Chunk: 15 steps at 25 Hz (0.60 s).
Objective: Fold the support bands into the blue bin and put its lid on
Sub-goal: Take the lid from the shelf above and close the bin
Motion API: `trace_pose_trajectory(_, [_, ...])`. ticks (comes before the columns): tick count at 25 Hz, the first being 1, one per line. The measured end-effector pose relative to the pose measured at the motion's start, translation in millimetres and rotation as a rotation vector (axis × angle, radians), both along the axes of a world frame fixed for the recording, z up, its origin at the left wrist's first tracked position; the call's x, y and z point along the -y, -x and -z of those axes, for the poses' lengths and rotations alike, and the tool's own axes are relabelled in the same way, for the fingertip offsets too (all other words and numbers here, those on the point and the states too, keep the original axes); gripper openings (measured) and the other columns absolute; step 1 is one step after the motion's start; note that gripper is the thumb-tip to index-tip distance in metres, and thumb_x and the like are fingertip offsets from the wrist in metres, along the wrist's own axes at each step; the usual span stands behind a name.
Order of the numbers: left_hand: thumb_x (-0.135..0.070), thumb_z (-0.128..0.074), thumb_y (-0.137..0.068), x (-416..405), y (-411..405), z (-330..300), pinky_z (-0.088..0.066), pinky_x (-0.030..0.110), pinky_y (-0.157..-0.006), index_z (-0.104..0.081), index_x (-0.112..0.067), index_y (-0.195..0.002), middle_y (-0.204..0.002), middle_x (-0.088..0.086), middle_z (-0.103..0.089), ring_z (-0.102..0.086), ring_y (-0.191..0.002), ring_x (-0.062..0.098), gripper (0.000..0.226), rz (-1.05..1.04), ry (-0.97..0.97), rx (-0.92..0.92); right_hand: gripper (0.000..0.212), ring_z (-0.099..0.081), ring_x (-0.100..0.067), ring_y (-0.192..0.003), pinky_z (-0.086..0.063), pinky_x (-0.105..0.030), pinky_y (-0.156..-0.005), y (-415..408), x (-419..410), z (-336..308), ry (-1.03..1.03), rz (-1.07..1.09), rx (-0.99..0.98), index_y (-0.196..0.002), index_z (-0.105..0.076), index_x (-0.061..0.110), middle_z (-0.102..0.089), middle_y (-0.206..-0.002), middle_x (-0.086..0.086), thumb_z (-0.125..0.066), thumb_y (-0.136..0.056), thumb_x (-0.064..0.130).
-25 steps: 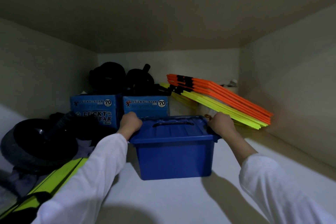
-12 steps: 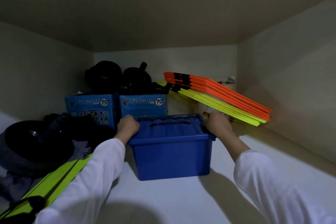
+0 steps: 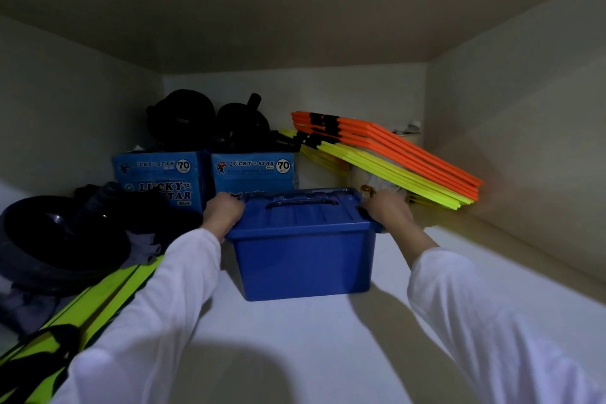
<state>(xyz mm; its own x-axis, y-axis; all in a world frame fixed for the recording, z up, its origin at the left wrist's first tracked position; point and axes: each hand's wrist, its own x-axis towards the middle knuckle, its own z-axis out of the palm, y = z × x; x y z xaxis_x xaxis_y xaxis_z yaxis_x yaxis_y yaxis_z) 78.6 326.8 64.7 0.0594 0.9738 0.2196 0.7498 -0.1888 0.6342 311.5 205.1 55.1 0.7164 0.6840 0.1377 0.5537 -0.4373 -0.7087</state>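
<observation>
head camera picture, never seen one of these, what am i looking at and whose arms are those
The camera sits on a person's head, looking forward and down into a cupboard shelf. The arms in white sleeves are that person's own. The left hand and right hand grip the two ends of a blue bin, whose lid is already on. Behind it stand two blue Lucky Star boxes with black gear on top. Orange and yellow flat bars lean at the back right. Dark round objects and a yellow-green bag lie at the left.
</observation>
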Motion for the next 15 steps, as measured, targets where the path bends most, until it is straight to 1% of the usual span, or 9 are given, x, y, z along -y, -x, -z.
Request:
trace_pose_trajectory(2, [-0.013, -0.049, -0.093, -0.3, 0.1, 1.2, -0.043, 0.031, -0.077, -0.056, 0.009, -0.119, -0.125, 0.026, -0.058, -0.057, -0.112, 0.038, 0.034, -0.003, 0.000, 0.010, 0.018, -0.066, -0.032, -0.097, -0.053, -0.033, -0.073, 2.0, 0.9, -0.1, -0.007, 0.001, 0.028, -0.091, -0.056, 0.008, -0.064, -0.099, -0.015, -0.051, -0.091, 0.025])
trace_pose_trajectory(4, [-0.013, -0.050, -0.093, -1.2, 0.1, 2.4, -0.040, 0.030, -0.075, -0.056, 0.008, -0.119, -0.125, 0.025, -0.058, -0.057, -0.112, 0.038, 0.034, -0.008, -0.004, 0.025, 0.016, -0.065, -0.032, -0.097, -0.046, -0.031, -0.067, 3.3, 2.2, 0.5, -0.022, 0.002, 0.077, -0.095, -0.059, 0.006, -0.065, -0.106, -0.017, -0.051, -0.091, 0.019])
trace_pose_trajectory(6, [-0.012, -0.049, -0.093, -2.8, 0.0, 3.5, -0.041, 0.031, -0.076, -0.056, 0.008, -0.119, -0.125, 0.026, -0.058, -0.057, -0.112, 0.038, 0.034, -0.010, -0.010, 0.039, 0.013, -0.064, -0.031, -0.093, -0.042, -0.030, -0.064, 3.3, 3.8, 1.9, -0.037, 0.001, 0.132, -0.090, -0.060, 0.006, -0.068, -0.107, -0.018, -0.051, -0.091, 0.015])
trace_pose_trajectory(10, [-0.010, -0.050, -0.092, -6.0, -0.5, 5.3, -0.038, 0.030, -0.073, -0.056, 0.009, -0.117, -0.124, 0.026, -0.059, -0.058, -0.110, 0.038, 0.032, -0.013, -0.019, 0.057, 0.013, -0.065, -0.032, -0.098, -0.039, -0.028, -0.061, 4.8, 3.6, 1.9, -0.025, -0.001, 0.214, -0.081, -0.054, 0.006, -0.069, -0.106, -0.019, -0.054, -0.091, 0.014])
trace_pose_trajectory(13, [-0.012, -0.050, -0.092, -8.2, -0.1, 5.3, -0.040, 0.030, -0.075, -0.056, 0.008, -0.118, -0.125, 0.026, -0.059, -0.058, -0.112, 0.038, 0.033, -0.016, -0.014, 0.056, 0.021, -0.066, -0.032, -0.099, -0.038, -0.027, -0.054, 5.1, 1.4, -0.3, 0.015, -0.004, 0.248, -0.071, -0.050, 0.006, -0.069, -0.106, -0.019, -0.055, -0.090, 0.013])
trace_pose_trajectory(15, [-0.014, -0.051, -0.092, -10.1, 0.3, 5.0, -0.045, 0.033, -0.081, -0.056, 0.008, -0.119, -0.126, 0.025, -0.058, -0.057, -0.113, 0.038, 0.035, -0.017, -0.007, 0.065, 0.012, -0.065, -0.033, -0.100, -0.039, -0.028, -0.058, 6.2, 1.3, -2.5, 0.032, -0.017, 0.274, -0.079, -0.054, 0.005, -0.068, -0.107, -0.019, -0.054, -0.089, 0.011])
